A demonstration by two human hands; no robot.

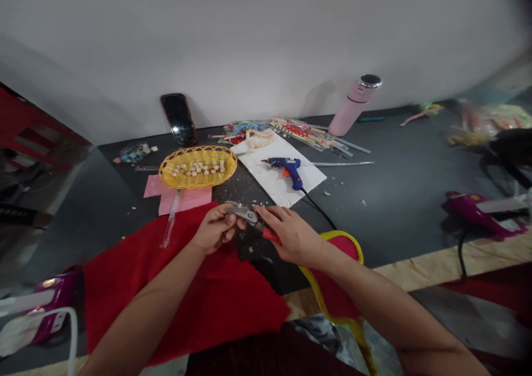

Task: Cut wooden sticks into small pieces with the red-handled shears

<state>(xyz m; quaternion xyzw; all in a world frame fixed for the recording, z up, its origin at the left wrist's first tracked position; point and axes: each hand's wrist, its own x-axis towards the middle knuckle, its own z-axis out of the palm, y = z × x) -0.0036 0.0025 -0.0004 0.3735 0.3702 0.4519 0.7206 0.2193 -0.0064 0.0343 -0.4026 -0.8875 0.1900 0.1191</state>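
Note:
My right hand (297, 235) is wrapped round the red handles of a pair of pruning shears (245, 215), whose metal blades point left. At the blades, my left hand (216, 227) is closed with its fingertips pinched together; whatever they hold is too small to make out. Both hands are over the front part of the dark table, above a red cloth (199, 287) and scattered pale crumbs. Beyond my left hand, a yellow woven basket (166, 181) holds several small whitish pieces. A blue glue gun (291, 168) lies on a white sheet (266, 185) beyond my right hand.
A phone (178, 118) leans against the wall. A pink bottle (353, 107) stands at the back, near bundled colourful sticks (303, 135). Purple power strips (484, 212) sit at the sides. A red, yellow-edged object (338, 287) is under my right forearm; the glue gun's cord (320, 210) runs nearby.

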